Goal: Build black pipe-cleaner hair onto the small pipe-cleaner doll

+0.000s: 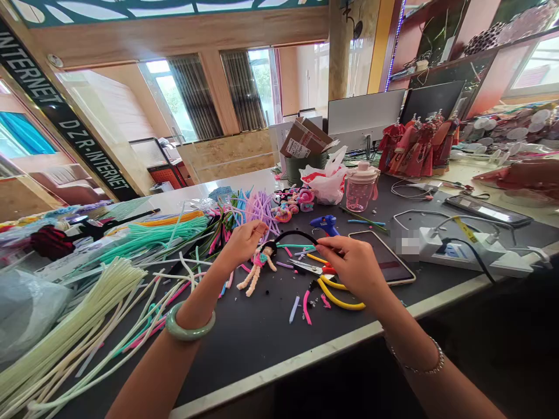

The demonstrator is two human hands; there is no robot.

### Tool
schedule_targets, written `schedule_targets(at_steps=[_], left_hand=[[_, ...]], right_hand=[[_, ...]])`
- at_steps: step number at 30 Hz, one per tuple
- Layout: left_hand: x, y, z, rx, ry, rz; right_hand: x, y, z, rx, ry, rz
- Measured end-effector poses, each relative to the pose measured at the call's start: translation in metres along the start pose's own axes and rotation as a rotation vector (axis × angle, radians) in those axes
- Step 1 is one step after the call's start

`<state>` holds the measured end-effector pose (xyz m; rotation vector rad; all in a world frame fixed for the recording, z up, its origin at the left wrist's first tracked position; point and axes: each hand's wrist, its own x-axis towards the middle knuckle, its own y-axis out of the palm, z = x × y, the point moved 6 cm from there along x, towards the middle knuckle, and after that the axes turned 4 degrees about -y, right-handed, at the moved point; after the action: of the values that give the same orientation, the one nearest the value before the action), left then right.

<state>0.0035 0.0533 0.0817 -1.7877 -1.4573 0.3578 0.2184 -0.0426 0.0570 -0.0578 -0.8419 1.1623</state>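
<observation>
A small doll [257, 265] made of fuzzy pipe cleaners, with cream limbs, black hair and a pink and teal top, hangs by my left hand [247, 241]. My left fingers are closed at its head; their exact grip is partly hidden. From the head a black pipe cleaner [294, 233] arcs over to my right hand [349, 259], which pinches its other end. Under the right hand lie scissors or pliers with yellow handles [343, 295] and silvery blades [307, 267]. Short cut pieces, such as a pink one [306, 307], are scattered on the dark tabletop [244, 337].
Bundles of pale pipe cleaners [87, 314] and green ones [161, 238] cover the left side. Beyond my hands are a blue glue gun [324, 223], a pink cup [361, 189] and a plastic bag [327, 181]. On the right sit a tablet [386, 262] and a power strip [471, 250].
</observation>
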Motion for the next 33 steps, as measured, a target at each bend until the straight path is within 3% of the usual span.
schedule_targets(at_steps=[3, 6, 13, 20, 25, 33], left_hand=[[-0.011, 0.004, -0.022, -0.259, 0.036, 0.109], [-0.023, 0.012, -0.04, -0.254, 0.082, 0.181], [-0.036, 0.036, -0.048, -0.418, -0.07, 0.354], [-0.041, 0.046, -0.051, -0.569, -0.154, 0.411], [-0.046, 0.048, -0.055, -0.574, -0.189, 0.473], [-0.052, 0.052, -0.059, -0.547, -0.209, 0.547]], right_hand=[[-0.002, -0.002, 0.005, -0.129, -0.095, 0.034], [-0.004, -0.002, 0.007, -0.223, -0.148, 0.088], [-0.006, 0.0, 0.016, -0.318, -0.24, 0.151], [-0.011, 0.007, 0.033, -0.377, -0.48, 0.121], [-0.015, 0.004, 0.039, -0.374, -0.616, 0.003], [-0.022, -0.001, 0.046, -0.304, -0.647, -0.072]])
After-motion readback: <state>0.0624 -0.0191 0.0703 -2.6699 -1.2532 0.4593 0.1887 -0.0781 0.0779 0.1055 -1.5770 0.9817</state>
